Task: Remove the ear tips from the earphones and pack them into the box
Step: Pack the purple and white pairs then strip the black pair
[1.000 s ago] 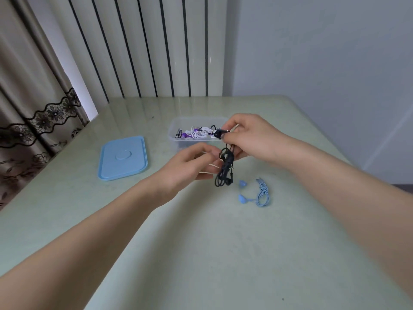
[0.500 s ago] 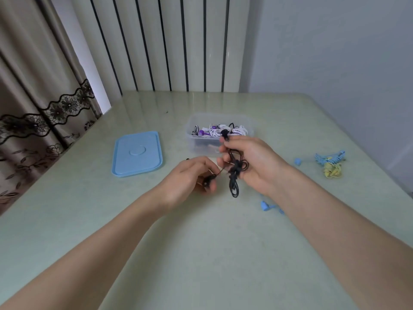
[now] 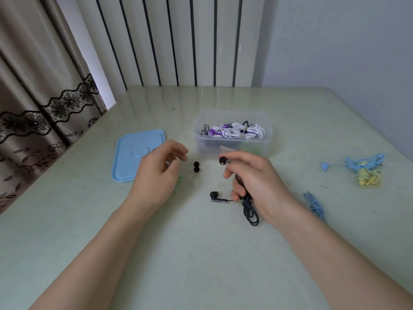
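Lid [image 3: 134,153] in pale blue lies flat at the left of the table [image 3: 201,253], partly behind the left hand [image 3: 156,175], which hovers with fingers loosely spread and holds nothing that can be made out. Just right of its fingertips two black ear tips [image 3: 196,166] sit on the table, touching one another, near the clear box [image 3: 232,142], which already holds white and purple earphones. To finish this step well, the freed hand should probably pinch the remaining tip squarely and twist as it pulls, while the other hand braces the bud close behind it, so the thin cord takes no strain. One black earbud [image 3: 215,196] lies nearer on the table, its head pointing left and far, its stem running right toward the cord. The right hand [image 3: 252,182] curls round the black earphone cord [image 3: 250,211] and pinches the second bud [image 3: 222,160] up between thumb and forefinger, facing left; whether that one is bare is hard to tell. The cord bundle hangs near and slightly right from the fist. Farther right lie blue earphones [image 3: 315,205], then a blue and yellow tangle [image 3: 366,170].
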